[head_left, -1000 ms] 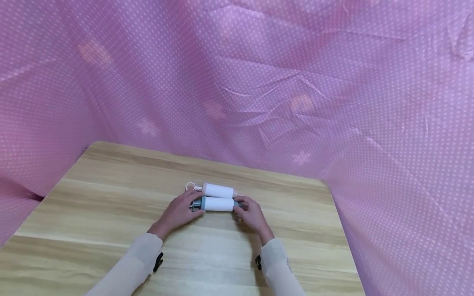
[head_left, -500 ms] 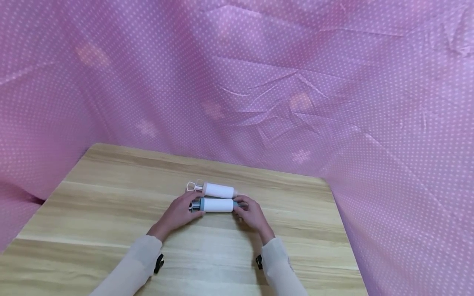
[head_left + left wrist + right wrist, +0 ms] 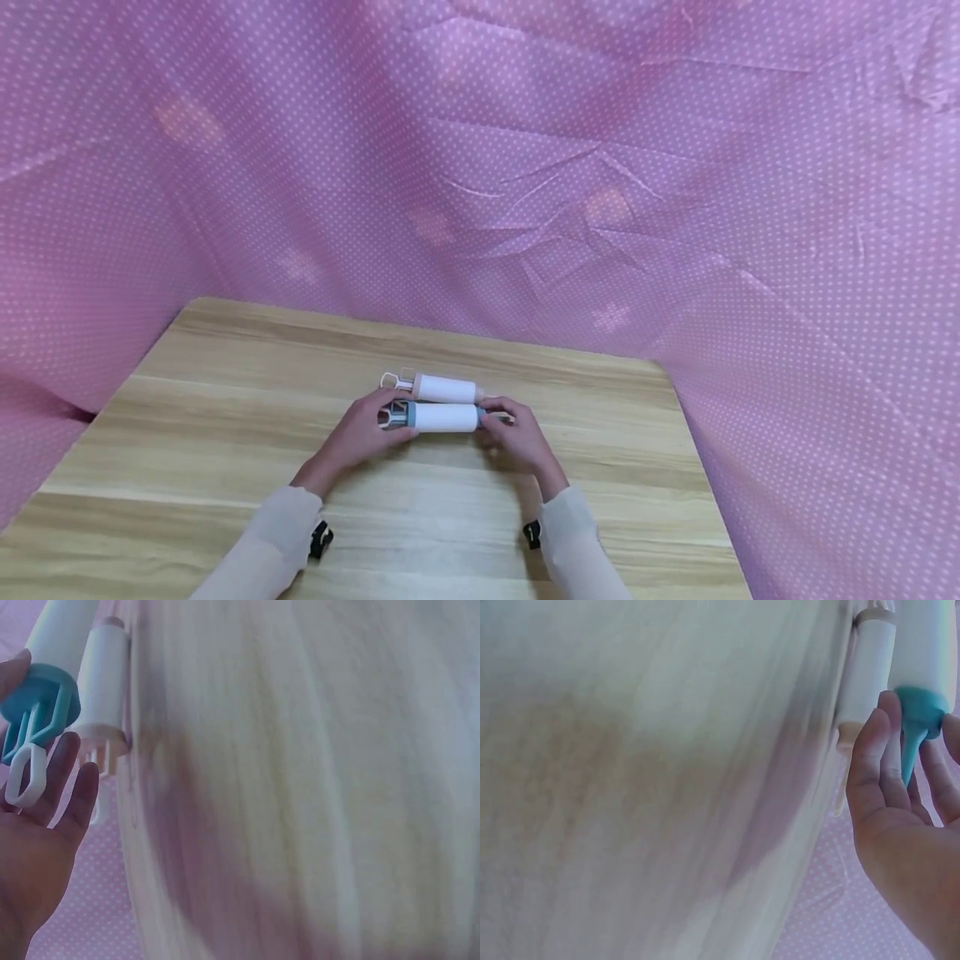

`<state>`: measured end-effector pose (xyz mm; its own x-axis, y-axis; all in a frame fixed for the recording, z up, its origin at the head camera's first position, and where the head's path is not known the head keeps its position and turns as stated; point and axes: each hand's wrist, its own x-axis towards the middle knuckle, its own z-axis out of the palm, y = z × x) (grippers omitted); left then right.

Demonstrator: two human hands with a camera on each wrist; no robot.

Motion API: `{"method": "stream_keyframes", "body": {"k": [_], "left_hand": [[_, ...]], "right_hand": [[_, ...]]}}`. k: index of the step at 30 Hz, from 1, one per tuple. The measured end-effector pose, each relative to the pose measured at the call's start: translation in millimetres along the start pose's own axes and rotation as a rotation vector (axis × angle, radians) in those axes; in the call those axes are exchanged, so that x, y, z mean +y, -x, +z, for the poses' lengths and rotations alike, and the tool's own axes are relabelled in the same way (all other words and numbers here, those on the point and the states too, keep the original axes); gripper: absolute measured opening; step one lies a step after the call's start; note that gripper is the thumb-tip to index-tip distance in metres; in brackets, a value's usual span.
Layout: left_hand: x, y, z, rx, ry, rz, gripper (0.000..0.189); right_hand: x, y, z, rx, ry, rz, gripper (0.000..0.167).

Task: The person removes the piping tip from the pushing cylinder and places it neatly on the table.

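Two large syringe-like tubes lie side by side. The nearer teal-and-white syringe [image 3: 446,417] has a white barrel, a teal collar with finger grips, a white pull ring [image 3: 27,776] and a tapered teal nozzle [image 3: 911,750]. My left hand [image 3: 358,433] grips its collar end, thumb in front and fingers behind. At the other end my right hand [image 3: 522,437] pinches the nozzle end between thumb and fingers. Just behind it rests the beige-and-white syringe [image 3: 447,388], which points the same way. Whether the teal one touches the tabletop is hard to tell.
The wooden table [image 3: 225,400] spreads around both hands. Behind and beside it hangs a pink dotted cloth [image 3: 480,208]. Black straps [image 3: 320,540] sit at both wrists, over light sleeves [image 3: 258,542].
Both hands keep hold of the teal-and-white syringe, which has shifted slightly to the right in the head view. The right hand has moved a little right. The view has shifted slightly too.
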<state>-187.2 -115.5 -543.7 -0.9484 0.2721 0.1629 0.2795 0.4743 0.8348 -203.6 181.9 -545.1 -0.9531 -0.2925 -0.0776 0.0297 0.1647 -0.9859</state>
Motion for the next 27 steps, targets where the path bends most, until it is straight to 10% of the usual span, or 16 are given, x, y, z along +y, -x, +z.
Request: {"method": "stream_keyframes", "body": {"k": [27], "left_hand": [[37.2, 9.4, -34.4, -0.004, 0.358, 0.003, 0.054]], "right_hand": [[-51.1, 24.3, -0.9, -0.048, 0.023, -0.168, 0.028]]}}
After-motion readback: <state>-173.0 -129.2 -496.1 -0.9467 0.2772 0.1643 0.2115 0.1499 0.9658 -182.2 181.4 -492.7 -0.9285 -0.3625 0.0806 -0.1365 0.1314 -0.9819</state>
